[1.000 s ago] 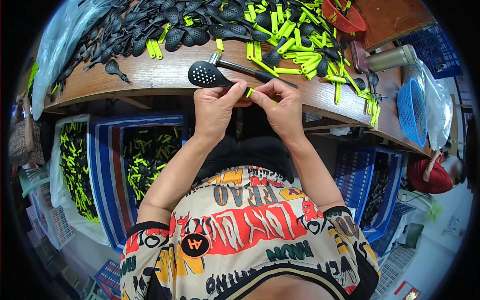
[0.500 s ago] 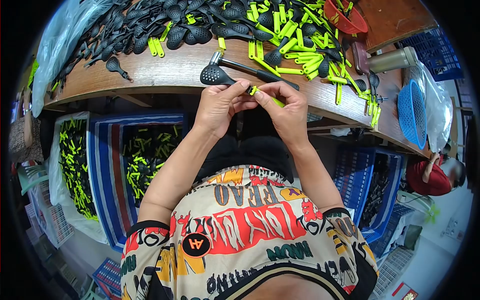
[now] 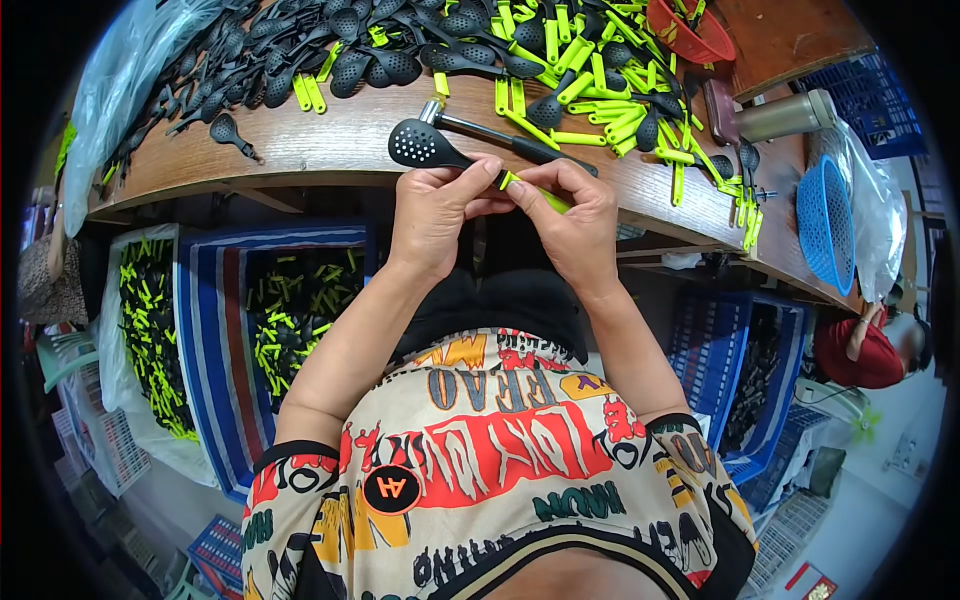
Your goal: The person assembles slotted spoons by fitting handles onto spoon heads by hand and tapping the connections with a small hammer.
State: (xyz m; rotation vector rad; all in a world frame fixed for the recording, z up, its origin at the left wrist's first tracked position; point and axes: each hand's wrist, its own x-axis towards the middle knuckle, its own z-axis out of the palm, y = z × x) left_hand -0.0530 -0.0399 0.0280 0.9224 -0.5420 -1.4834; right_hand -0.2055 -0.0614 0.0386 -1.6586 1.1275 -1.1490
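Observation:
My left hand (image 3: 437,215) pinches the neck of a black slotted spoon head (image 3: 425,145), whose round perforated bowl points left above the table edge. In my right hand (image 3: 572,222) is a lime-green handle (image 3: 545,197), gripped between thumb and fingers. The handle's end meets the spoon's neck between my two hands; my fingers partly hide the joint, so I cannot tell how deeply they fit. Just beyond my hands a hammer (image 3: 510,143) with a black grip and metal head lies on the wooden table (image 3: 330,135).
Black spoon heads (image 3: 350,70) and lime-green handles (image 3: 620,125) are heaped along the table's back. To the right are a red basket (image 3: 690,35), a metal flask (image 3: 785,118) and a blue basket (image 3: 825,225). Filled crates (image 3: 215,350) stand below. A person in red (image 3: 860,350) is at far right.
The spoon head has moved slightly left and up, and the black neck shows less between my hands. Both hands keep their grip in nearly the same place.

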